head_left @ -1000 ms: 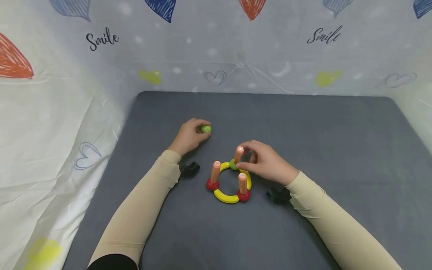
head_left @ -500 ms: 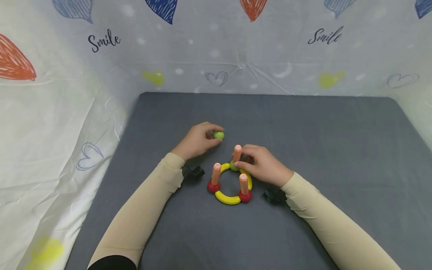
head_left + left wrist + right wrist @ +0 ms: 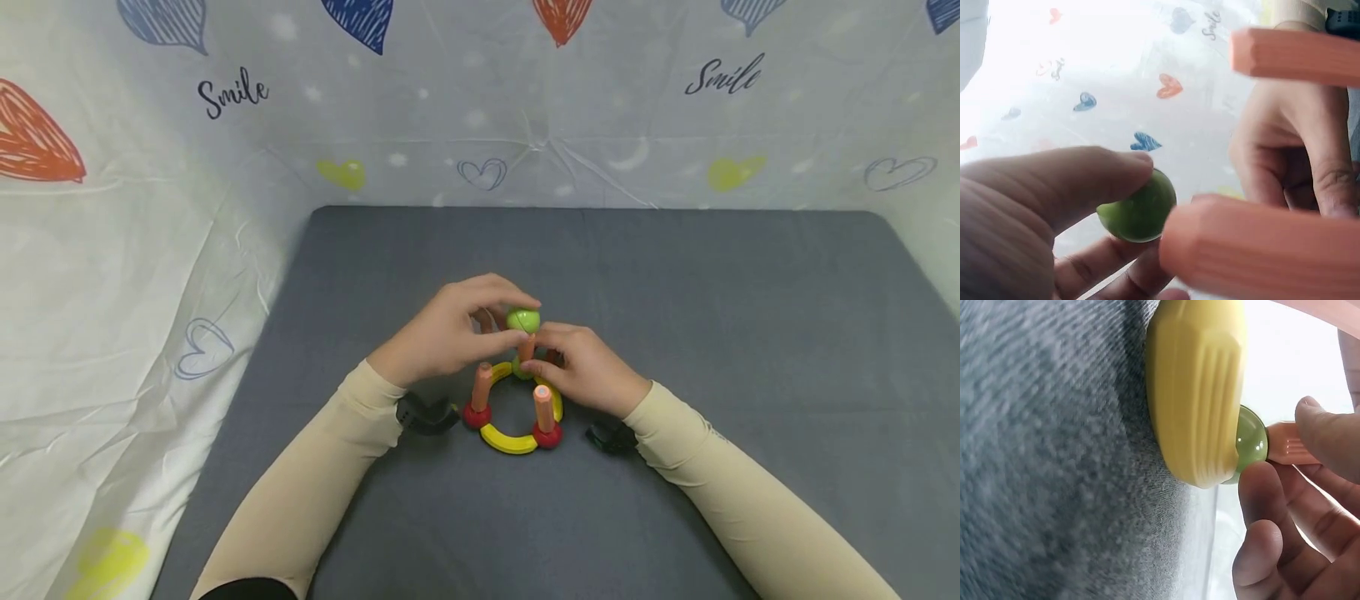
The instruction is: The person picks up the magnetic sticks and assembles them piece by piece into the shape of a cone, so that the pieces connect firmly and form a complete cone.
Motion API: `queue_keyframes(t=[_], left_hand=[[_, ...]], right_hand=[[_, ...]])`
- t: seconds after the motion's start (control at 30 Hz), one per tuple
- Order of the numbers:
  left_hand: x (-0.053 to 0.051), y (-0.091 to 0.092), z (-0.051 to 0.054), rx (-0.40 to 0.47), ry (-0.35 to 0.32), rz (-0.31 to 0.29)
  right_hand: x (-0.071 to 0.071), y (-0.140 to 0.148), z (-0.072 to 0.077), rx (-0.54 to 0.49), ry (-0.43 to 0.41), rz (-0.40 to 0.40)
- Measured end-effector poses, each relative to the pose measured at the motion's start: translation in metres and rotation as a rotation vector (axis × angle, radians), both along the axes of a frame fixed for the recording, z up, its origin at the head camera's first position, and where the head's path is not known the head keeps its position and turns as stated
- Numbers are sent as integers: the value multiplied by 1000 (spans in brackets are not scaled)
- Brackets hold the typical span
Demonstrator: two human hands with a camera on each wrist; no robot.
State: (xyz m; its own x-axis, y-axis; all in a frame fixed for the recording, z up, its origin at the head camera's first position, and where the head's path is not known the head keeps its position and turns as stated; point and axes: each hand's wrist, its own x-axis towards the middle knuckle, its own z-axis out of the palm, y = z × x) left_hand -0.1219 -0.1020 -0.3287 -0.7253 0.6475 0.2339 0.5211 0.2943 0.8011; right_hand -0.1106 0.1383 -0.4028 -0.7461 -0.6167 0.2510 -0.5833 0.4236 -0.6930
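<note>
My left hand (image 3: 461, 325) pinches a green ball (image 3: 523, 320) between thumb and fingers, right at the top of the rear orange rod (image 3: 527, 347). That rod stands upright in a green ball (image 3: 1251, 439) at the back of a ring of curved yellow pieces (image 3: 507, 441). My right hand (image 3: 588, 364) holds the rear rod low down, thumb on one side and fingers on the other. Two more orange rods, one at left (image 3: 482, 388) and one at front right (image 3: 543, 407), stand in red balls (image 3: 547, 435). Whether the held ball touches the rod tip is hard to tell.
The ring lies on a grey table (image 3: 712, 333). A white curtain (image 3: 600, 100) printed with hearts hangs behind it and along the left side. Black wrist-camera mounts (image 3: 427, 414) hang beneath both wrists, close to the ring.
My left hand has carried the green ball rightward from the ring's back left to above the rear rod. My right hand keeps its hold on that rod, almost unmoved.
</note>
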Motion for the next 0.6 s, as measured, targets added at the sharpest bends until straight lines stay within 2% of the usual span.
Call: queue_keyframes(t=[0.1, 0.4, 0.5, 0.6], left_hand=[[5, 3, 3, -22, 19, -28], [10, 1, 5, -83, 32, -29], [10, -1, 9, -141, 23, -33], [12, -5, 17, -241, 6, -30]], right_hand=[[1, 0, 1, 2, 1, 3], [1, -1, 0, -19, 18, 31], [1, 0, -2, -24, 32, 28], [1, 0, -3, -31, 31, 26]])
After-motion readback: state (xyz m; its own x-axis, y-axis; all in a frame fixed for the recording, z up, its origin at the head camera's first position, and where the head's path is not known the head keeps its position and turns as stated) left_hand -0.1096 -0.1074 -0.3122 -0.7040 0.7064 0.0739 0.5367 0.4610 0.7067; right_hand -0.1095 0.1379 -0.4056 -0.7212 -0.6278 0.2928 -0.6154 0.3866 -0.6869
